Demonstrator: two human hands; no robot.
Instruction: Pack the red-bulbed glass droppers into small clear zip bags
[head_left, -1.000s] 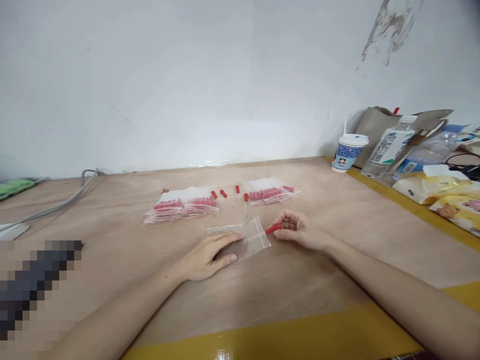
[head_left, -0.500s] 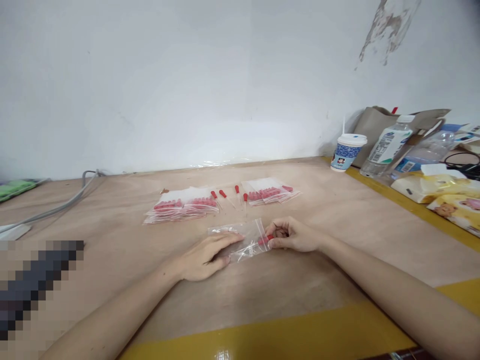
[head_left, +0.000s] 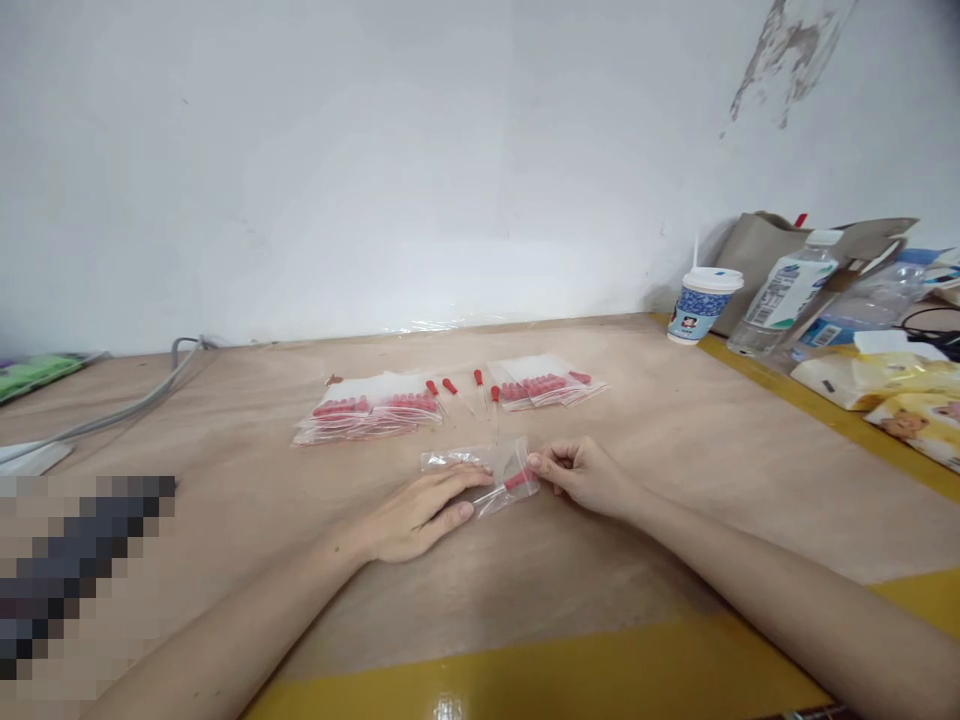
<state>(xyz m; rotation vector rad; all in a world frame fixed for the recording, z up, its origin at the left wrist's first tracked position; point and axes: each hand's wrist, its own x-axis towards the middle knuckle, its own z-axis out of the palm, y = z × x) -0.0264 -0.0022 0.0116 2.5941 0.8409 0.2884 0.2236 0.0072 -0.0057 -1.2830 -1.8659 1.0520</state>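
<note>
A clear zip bag (head_left: 491,455) lies flat on the table with a red-topped dropper (head_left: 517,480) inside, its thin stem pointing left. My left hand (head_left: 420,508) rests on the bag's left part, fingers stretched out flat and thumb apart. At the open-side edge on the right, my right hand (head_left: 581,475) pinches the bag between thumb and fingers, close to the dropper's red bulb. Beyond my hands lie several loose droppers (head_left: 478,378) with red bulbs. On either side of them are a left pile of filled zip bags (head_left: 367,405) and a right pile (head_left: 544,383).
To the right stand a paper cup (head_left: 701,305) with a straw, a plastic bottle (head_left: 787,290) and a yellow tissue pack (head_left: 862,375). A grey cable (head_left: 142,407) runs along the left. Yellow tape (head_left: 480,660) edges the table, and a white wall (head_left: 375,170) rises behind.
The dropper's red bulb, earlier at the bag's mouth by my right fingers, now sits further inside. My right hand has shifted from the bulb to the bag's edge. My left hand stays on the bag.
</note>
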